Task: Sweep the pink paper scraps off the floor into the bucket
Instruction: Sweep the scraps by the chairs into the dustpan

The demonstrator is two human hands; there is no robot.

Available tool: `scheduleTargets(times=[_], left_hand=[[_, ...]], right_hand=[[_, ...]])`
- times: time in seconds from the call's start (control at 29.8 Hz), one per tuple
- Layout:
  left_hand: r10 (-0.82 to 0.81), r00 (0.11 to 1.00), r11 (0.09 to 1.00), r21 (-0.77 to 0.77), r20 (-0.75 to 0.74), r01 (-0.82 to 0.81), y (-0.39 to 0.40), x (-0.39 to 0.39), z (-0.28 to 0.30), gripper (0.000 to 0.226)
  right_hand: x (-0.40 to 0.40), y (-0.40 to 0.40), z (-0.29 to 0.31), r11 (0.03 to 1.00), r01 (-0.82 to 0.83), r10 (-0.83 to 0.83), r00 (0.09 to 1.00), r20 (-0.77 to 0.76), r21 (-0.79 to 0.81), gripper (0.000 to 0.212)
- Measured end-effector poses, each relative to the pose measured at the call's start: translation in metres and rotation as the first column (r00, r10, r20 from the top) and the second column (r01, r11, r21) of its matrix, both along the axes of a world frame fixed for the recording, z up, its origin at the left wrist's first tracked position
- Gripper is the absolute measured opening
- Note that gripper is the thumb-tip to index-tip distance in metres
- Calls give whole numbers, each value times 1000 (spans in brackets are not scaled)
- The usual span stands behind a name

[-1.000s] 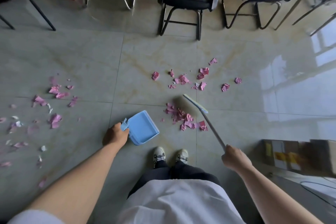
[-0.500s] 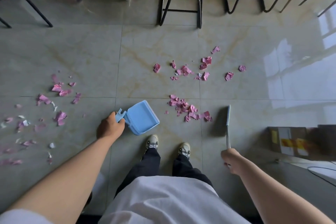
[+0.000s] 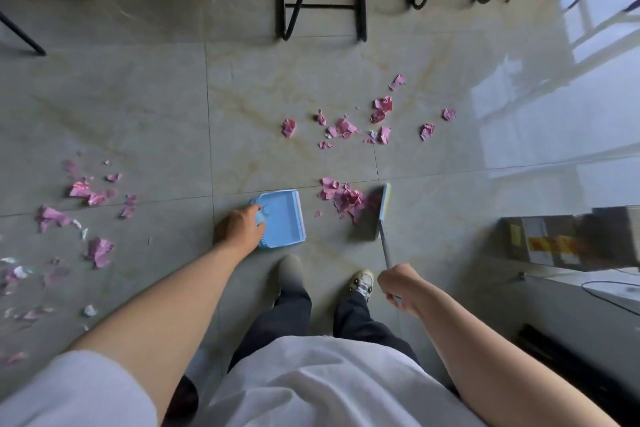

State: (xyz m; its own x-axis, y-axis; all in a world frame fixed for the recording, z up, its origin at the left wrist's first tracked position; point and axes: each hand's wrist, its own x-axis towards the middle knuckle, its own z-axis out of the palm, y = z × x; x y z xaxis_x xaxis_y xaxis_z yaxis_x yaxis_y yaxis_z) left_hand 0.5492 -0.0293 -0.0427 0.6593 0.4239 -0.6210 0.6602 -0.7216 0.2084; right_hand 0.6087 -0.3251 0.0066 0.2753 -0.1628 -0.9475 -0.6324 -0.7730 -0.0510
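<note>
broom lined up to push pink scraps into the dustpan

a person's left hand grips the handle of a blue dustpan flat on the floor, its open mouth facing right. the right hand is closed round the broom handle. a pile of pink scraps lies between pan and broom head, touching the head. the head's long edge runs away from the person. more scraps lie further off, and none are in the pan yet.
</note>
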Motion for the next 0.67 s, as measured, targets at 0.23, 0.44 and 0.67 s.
scheduleTargets(times=[0.23, 0.44, 0.67], left_hand=[[76, 996, 997, -24, 39, -75, 9, 20, -9, 34], [218, 974, 974, -79, 60, -213, -2, 26, -16, 27], [251, 967, 964, -94, 35, -247, -11, 36, -17, 25]], right_hand=[[-1, 38, 7, 979, -202, 201, 979, -27, -18, 28], [-18, 53, 9, 940, -341, 340, 940, -35, -8, 29], [-26, 61, 24, 863, -504, 501, 862, -71, -39, 19]])
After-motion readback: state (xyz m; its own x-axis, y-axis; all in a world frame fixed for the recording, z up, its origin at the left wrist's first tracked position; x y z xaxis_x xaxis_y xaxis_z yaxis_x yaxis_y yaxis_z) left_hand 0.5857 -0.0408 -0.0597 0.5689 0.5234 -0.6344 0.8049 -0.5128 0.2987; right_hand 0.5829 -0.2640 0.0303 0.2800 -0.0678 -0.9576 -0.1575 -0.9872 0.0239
